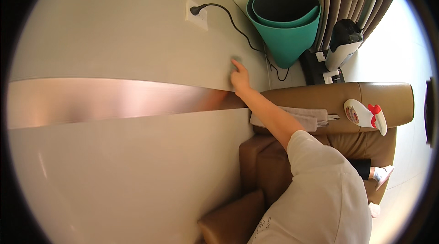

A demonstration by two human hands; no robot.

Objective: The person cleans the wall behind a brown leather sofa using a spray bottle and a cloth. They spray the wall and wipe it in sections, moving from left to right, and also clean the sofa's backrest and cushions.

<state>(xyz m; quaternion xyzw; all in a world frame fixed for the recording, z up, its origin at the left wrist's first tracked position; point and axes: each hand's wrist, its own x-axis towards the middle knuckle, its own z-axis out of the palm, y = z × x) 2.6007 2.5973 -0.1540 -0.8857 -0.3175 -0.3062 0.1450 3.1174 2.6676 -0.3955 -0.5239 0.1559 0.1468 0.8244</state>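
My right hand [240, 78] reaches out against the pale wall panel [137, 48], just beside a shiny copper-coloured strip [103, 100]. Its index finger is extended and the others look curled. A small grey-green blur lies at the fingertips; whether it is a held thing or a shadow is unclear. My left hand is out of view. Behind my forearm, folded pinkish-grey cloths [303, 119] lie along the top of a brown leather sofa [329, 98]. A white spray bottle [360, 113] with a red trigger rests on the sofa farther right.
Near the hand, a black cord [233, 21] runs from a wall socket [202, 21] past a rolled teal mat [286, 40]. A white and black upright vacuum cleaner [343, 48] stands by grey-brown curtains [334, 0]. A brown cushion [236, 218] leans on the sofa.
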